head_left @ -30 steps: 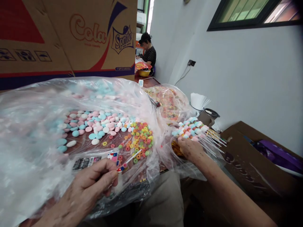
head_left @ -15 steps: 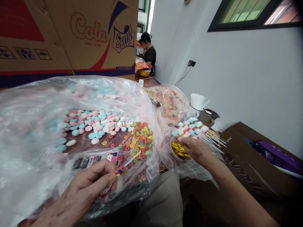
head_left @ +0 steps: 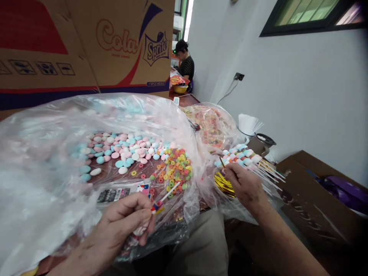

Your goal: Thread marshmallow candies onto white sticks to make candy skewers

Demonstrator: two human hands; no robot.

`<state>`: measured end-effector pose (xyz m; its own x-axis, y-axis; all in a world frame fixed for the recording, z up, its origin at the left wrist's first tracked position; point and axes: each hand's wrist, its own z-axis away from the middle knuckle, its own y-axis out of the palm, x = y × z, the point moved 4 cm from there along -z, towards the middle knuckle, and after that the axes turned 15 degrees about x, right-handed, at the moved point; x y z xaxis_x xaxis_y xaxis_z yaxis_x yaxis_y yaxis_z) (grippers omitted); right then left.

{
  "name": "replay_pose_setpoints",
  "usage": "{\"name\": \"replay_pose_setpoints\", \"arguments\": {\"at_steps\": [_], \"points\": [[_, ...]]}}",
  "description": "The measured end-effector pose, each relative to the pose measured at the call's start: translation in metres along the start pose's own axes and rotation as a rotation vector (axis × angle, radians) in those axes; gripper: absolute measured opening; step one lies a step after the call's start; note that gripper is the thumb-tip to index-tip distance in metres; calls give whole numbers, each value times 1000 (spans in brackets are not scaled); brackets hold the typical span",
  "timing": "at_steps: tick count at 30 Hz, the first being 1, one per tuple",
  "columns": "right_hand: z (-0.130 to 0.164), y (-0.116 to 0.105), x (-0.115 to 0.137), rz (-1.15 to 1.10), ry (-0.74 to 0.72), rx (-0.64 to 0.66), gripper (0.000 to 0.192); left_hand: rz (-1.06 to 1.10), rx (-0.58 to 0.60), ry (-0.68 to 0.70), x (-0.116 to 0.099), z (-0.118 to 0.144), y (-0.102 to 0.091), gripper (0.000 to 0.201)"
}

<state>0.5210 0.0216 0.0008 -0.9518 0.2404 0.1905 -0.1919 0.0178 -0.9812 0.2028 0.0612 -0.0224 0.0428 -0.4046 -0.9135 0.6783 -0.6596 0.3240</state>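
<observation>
Lifting since the earlier frame, the right hand (head_left: pixel 244 186) is pinching a gold twist tie (head_left: pixel 222 162) above the gold pile (head_left: pixel 224 184); the left hand (head_left: pixel 126 218) is clamping a candy skewer (head_left: pixel 168 191), its candies partly hidden behind fingers (head_left: pixel 135 214).

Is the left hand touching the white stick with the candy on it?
Touching. The head view shows the left hand pinching the white stick between thumb and fingers.
</observation>
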Motion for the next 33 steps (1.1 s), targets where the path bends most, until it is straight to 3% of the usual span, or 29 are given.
{"name": "replay_pose_setpoints", "arguments": {"at_steps": [3,5,8,12,18,21,25,28,30,33], "points": [[11,5,55,-350,-268,-56,23,98,33,19,4,-10,14,33],[19,15,95,-529,-441,-9,20,168,56,29,6,-18,22,34],[24,33,133,-702,-519,71,22,232,27,63,9,-26,25,32],[21,51,146,-830,-504,197,28,266,-44,93,13,-26,19,31],[19,53,147,-827,-530,164,29,289,-119,133,17,-24,14,28],[24,50,153,-641,-624,14,30,227,-175,130,18,-27,12,27],[37,42,161,-143,-781,-405,32,8,-257,105,14,-31,5,22],[41,36,160,46,-958,-468,36,-156,-142,22,6,-33,1,13],[39,30,158,93,-1103,-392,38,-207,50,-91,1,-35,1,6],[35,19,158,99,-1263,-171,29,-207,344,-293,-1,-36,4,5]]}}
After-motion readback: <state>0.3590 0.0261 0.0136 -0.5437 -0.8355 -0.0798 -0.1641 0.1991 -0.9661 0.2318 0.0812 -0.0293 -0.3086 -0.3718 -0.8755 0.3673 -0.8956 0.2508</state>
